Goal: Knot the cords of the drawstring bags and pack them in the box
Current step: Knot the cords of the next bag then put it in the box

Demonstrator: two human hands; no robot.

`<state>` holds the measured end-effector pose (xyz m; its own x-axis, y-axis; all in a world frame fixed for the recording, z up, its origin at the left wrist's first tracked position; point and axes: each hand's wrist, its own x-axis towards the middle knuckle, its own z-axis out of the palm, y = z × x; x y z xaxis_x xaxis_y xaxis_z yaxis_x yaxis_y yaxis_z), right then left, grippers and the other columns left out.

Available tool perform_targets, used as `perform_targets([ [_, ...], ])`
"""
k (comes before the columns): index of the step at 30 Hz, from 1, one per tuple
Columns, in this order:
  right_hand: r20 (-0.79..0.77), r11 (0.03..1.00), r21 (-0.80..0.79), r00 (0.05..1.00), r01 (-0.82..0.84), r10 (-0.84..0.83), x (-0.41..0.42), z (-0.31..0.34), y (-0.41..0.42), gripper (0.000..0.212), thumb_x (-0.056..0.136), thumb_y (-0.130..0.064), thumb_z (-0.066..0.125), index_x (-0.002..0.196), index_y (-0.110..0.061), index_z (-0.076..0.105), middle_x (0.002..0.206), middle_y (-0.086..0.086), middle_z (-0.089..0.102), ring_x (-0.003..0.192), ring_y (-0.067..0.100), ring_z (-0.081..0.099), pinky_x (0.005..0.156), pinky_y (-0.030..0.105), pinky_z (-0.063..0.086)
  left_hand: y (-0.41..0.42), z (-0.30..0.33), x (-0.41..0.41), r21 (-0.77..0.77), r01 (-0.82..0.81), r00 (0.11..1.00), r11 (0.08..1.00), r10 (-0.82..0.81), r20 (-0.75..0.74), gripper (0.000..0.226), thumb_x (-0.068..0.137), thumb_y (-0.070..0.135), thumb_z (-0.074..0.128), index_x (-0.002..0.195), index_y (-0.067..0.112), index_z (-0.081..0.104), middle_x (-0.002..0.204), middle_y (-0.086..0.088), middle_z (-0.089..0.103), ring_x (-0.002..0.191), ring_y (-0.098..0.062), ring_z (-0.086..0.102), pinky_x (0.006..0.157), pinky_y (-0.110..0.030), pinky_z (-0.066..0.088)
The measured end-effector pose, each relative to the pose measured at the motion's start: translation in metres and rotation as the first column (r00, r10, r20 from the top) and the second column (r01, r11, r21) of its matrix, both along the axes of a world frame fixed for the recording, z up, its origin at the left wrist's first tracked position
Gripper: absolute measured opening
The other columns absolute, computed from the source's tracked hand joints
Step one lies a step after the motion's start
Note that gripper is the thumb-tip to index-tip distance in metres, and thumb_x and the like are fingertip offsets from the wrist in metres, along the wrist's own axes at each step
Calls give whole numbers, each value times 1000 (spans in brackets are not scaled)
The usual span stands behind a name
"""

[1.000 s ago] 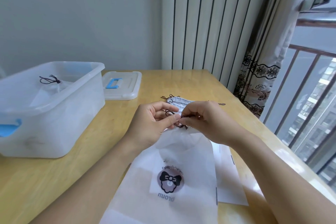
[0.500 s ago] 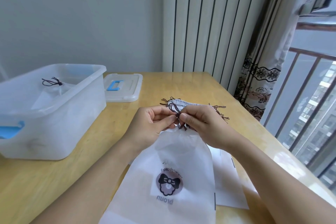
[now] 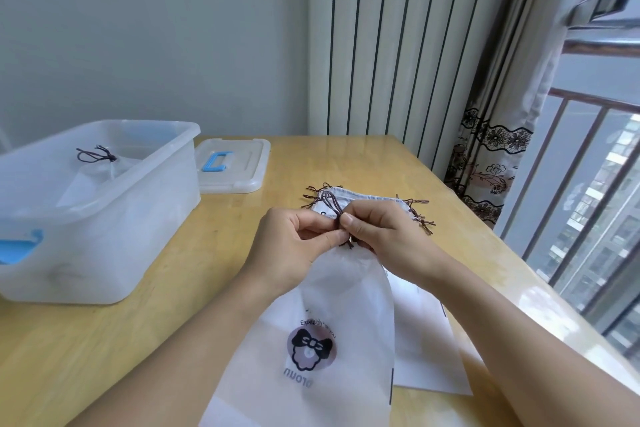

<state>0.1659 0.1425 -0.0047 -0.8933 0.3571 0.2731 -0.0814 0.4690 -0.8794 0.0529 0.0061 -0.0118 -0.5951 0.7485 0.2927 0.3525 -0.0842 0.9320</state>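
A white drawstring bag [image 3: 325,315] with a bow print lies lengthwise on the wooden table, its gathered neck raised between my hands. My left hand [image 3: 294,246] pinches the neck and the dark cord [image 3: 332,204] from the left. My right hand [image 3: 381,232] pinches the same cord from the right, a loop standing up above the fingers. More white bags [image 3: 426,333] lie under and beyond it, their dark cord ends [image 3: 422,215] showing past my right hand. The translucent plastic box [image 3: 145,204] stands at the left with one knotted bag [image 3: 93,163] inside.
The box's lid [image 3: 235,166] with a blue handle lies flat beside the box, toward the wall. A striped curtain [image 3: 398,45] and a window railing [image 3: 588,184] border the table's right edge. Bare wood [image 3: 104,350] spreads in front of the box.
The cord loop has risen higher above my fingers and both hands have shifted slightly on the neck of the bag. The view has tilted a little.
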Motion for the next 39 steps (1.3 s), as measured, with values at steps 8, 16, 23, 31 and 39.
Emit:
perform_targets([
  [8, -22, 951, 286, 993, 120, -119, 1, 1, 0, 32, 104, -11, 53, 74, 1, 53, 60, -2, 41, 57, 8, 32, 52, 19, 28, 2, 2, -1, -5, 71, 938, 997, -65, 341, 11, 84, 20, 75, 84, 10, 78, 79, -4, 74, 75, -12, 66, 80, -26, 51],
  [16, -28, 904, 409, 992, 122, -121, -2, -2, 1, 29, 103, -13, 55, 78, -1, 59, 70, 15, 55, 62, 11, 37, 57, 22, 32, 7, 0, 4, -41, 152, 848, 988, -109, 518, 26, 95, 24, 62, 78, 6, 68, 76, -4, 61, 75, -15, 57, 78, -25, 45],
  [23, -24, 942, 310, 992, 126, -125, 2, 1, 4, 31, 105, -16, 53, 76, -5, 57, 62, -5, 43, 57, 7, 33, 54, 21, 29, 3, 0, -5, 10, -59, 998, 998, 58, 29, 16, 93, 20, 69, 82, 11, 77, 73, 0, 76, 68, -7, 67, 68, -15, 49],
  [31, -76, 906, 375, 980, 198, -183, 0, 1, 1, 31, 103, -19, 57, 78, -1, 59, 57, -7, 42, 52, 9, 35, 52, 18, 30, 6, -3, -2, 156, -170, 984, 973, 160, 74, 10, 90, 12, 72, 85, 6, 77, 72, -4, 76, 69, -12, 75, 60, -12, 50],
  [39, -55, 941, 298, 987, 163, -153, -1, 1, -1, 35, 104, -20, 55, 75, 0, 56, 62, -2, 43, 58, 10, 33, 54, 24, 28, 6, -6, 4, 309, -193, 855, 932, 314, -413, 19, 86, 1, 74, 95, 17, 77, 87, 18, 75, 77, 0, 71, 60, -20, 58],
])
